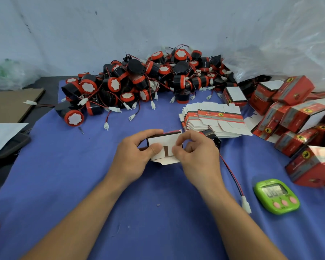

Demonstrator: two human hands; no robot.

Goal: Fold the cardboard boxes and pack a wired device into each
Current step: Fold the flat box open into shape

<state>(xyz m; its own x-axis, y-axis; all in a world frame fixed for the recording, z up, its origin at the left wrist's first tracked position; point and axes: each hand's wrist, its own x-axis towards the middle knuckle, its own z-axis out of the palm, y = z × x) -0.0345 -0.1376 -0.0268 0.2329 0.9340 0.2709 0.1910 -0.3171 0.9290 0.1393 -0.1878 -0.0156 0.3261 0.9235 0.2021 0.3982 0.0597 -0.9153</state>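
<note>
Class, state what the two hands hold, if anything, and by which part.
One small cardboard box: the left hand grips its left side, the right hand its right side, both thumbs pressing on its white end flaps.

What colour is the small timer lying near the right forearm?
Bright green timer, with three pink buttons; the head view shows it.

A small packing workshop: beyond the fingers [152, 131] lies a heap of identical wired buzzers [139, 79]; right of them are flat box blanks [214, 117], folded red boxes [293, 113] and a green timer [276, 196].
</note>
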